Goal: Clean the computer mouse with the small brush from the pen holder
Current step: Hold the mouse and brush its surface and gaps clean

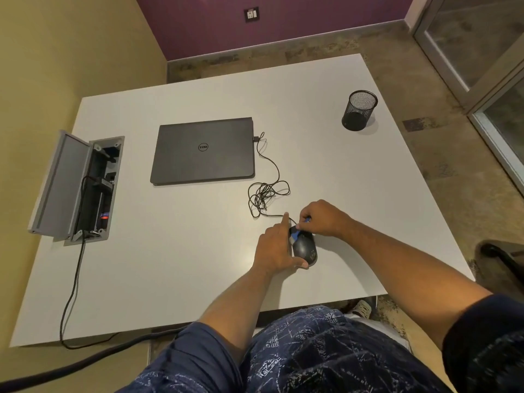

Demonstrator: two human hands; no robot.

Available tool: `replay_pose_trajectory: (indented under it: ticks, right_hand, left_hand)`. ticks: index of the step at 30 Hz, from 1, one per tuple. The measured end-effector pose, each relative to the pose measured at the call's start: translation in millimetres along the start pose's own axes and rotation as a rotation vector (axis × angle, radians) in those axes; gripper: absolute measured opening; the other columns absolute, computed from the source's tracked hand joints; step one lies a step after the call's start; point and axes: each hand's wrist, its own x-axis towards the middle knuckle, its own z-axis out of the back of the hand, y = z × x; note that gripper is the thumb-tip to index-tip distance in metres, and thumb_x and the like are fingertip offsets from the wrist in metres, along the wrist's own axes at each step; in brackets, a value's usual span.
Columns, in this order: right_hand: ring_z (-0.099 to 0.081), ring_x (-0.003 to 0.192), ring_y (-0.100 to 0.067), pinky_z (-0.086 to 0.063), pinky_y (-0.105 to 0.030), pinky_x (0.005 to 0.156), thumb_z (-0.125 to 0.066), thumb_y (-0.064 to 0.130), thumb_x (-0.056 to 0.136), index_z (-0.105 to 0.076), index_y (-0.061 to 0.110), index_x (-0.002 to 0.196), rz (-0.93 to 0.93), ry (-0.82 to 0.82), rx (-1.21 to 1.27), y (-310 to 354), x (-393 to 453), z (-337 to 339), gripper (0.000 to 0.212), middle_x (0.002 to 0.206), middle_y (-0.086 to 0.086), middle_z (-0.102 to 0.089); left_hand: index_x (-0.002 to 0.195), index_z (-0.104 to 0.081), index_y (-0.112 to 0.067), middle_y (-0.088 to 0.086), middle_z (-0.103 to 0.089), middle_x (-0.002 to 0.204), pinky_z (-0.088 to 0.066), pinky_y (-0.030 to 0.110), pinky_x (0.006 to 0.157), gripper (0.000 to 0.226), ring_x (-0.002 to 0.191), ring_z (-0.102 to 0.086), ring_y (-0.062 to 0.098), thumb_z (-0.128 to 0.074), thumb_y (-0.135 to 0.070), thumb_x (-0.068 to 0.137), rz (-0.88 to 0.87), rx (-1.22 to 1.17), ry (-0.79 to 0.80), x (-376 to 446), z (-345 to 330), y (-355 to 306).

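A black computer mouse (305,247) lies on the white table (181,268), near the front right. My left hand (276,248) grips its left side, thumb under the near end and forefinger stretched along the far end. My right hand (323,218) pinches a small blue brush (296,235), whose head rests on the mouse's front left part. The black mesh pen holder (359,110) stands far back on the right, well away from both hands.
A shut dark laptop (202,150) lies mid-table, with the mouse's tangled cable (265,194) running to its right side. An open grey cable box (76,185) is set into the table's left side. A chair armrest (502,258) shows at the right.
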Motion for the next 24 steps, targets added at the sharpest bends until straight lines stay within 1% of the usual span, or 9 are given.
replay_pose_trajectory:
  ticks: [2, 4, 8, 9, 14, 18, 19, 22, 24]
  right_hand:
    - [-0.066, 0.086, -0.024, -0.055, -0.039, 0.078, -0.069, 0.032, 0.090, -0.076, 0.012, 0.093, -0.039, -0.125, -0.004, 2, 0, -2, 0.021, 0.091, -0.003, -0.073]
    - [-0.065, 0.086, -0.024, -0.056, -0.039, 0.079, -0.069, 0.032, 0.090, -0.077, 0.013, 0.094, -0.064, -0.162, 0.015, 2, -1, -5, 0.021, 0.091, -0.003, -0.072]
    - [-0.064, 0.074, -0.022, -0.052, -0.036, 0.067, -0.072, 0.027, 0.081, -0.077, 0.011, 0.078, -0.017, 0.026, 0.035, -1, -4, -8, 0.018, 0.077, -0.006, -0.074]
    - [-0.065, 0.074, -0.022, -0.052, -0.036, 0.067, -0.072, 0.027, 0.081, -0.077, 0.011, 0.077, -0.021, 0.026, 0.051, -2, -5, -9, 0.017, 0.076, -0.005, -0.074]
    - [-0.063, 0.079, -0.018, -0.047, -0.029, 0.071, -0.074, 0.031, 0.087, -0.078, 0.013, 0.088, -0.104, -0.236, 0.150, -13, -8, -8, 0.018, 0.082, 0.002, -0.069]
    - [-0.059, 0.069, -0.015, -0.044, -0.029, 0.064, -0.075, 0.029, 0.082, -0.077, 0.010, 0.076, -0.053, -0.019, 0.147, -16, -11, -8, 0.019, 0.076, -0.005, -0.073]
    - [-0.058, 0.068, -0.014, -0.044, -0.029, 0.063, -0.075, 0.029, 0.082, -0.077, 0.010, 0.076, -0.049, -0.012, 0.144, -15, -12, -9, 0.019, 0.076, -0.006, -0.073]
    - [-0.062, 0.074, -0.014, -0.044, -0.026, 0.067, -0.074, 0.031, 0.085, -0.079, 0.014, 0.084, -0.066, -0.185, 0.172, -11, -12, -9, 0.019, 0.078, 0.003, -0.071]
    - [-0.063, 0.078, -0.016, -0.046, -0.028, 0.070, -0.072, 0.033, 0.087, -0.080, 0.015, 0.090, -0.077, -0.235, 0.153, -9, -14, -9, 0.020, 0.084, 0.001, -0.072]
  left_hand:
    - [0.162, -0.007, -0.015, 0.004, -0.048, 0.150, -0.041, 0.043, 0.105, 0.147, 0.132, -0.047, 0.028, -0.089, -0.067, 0.051, 0.003, -0.003, 0.004, 0, 0, 0]
    - [0.163, -0.008, -0.015, 0.004, -0.048, 0.150, -0.040, 0.043, 0.105, 0.146, 0.132, -0.047, 0.028, -0.089, -0.067, 0.052, 0.000, -0.004, 0.007, 0, 0, 0]
    - [0.162, -0.008, -0.013, 0.004, -0.049, 0.149, -0.041, 0.045, 0.106, 0.144, 0.132, -0.047, 0.029, -0.088, -0.067, 0.055, -0.016, 0.009, 0.002, 0, 0, 0]
    - [0.162, -0.009, -0.013, 0.004, -0.048, 0.150, -0.041, 0.045, 0.106, 0.144, 0.133, -0.047, 0.029, -0.087, -0.067, 0.055, -0.019, 0.010, 0.001, 0, 0, 0]
    - [0.163, -0.009, -0.014, 0.004, -0.045, 0.154, -0.038, 0.043, 0.108, 0.144, 0.135, -0.046, 0.028, -0.088, -0.068, 0.055, -0.017, 0.008, 0.015, 1, 0, 0]
    - [0.162, -0.011, -0.012, 0.002, -0.047, 0.151, -0.041, 0.042, 0.105, 0.143, 0.132, -0.048, 0.028, -0.087, -0.069, 0.055, -0.030, 0.026, 0.010, 1, 0, 0]
    - [0.162, -0.011, -0.012, 0.002, -0.047, 0.152, -0.041, 0.042, 0.105, 0.143, 0.132, -0.048, 0.028, -0.087, -0.069, 0.055, -0.031, 0.027, 0.011, 1, 1, 0]
    - [0.163, -0.010, -0.013, 0.004, -0.045, 0.154, -0.039, 0.043, 0.107, 0.143, 0.134, -0.046, 0.029, -0.088, -0.067, 0.056, -0.024, 0.017, 0.015, 0, 1, 0]
    - [0.163, -0.010, -0.013, 0.005, -0.044, 0.154, -0.039, 0.043, 0.108, 0.142, 0.135, -0.046, 0.029, -0.088, -0.067, 0.057, -0.026, 0.014, 0.014, 0, 1, 1]
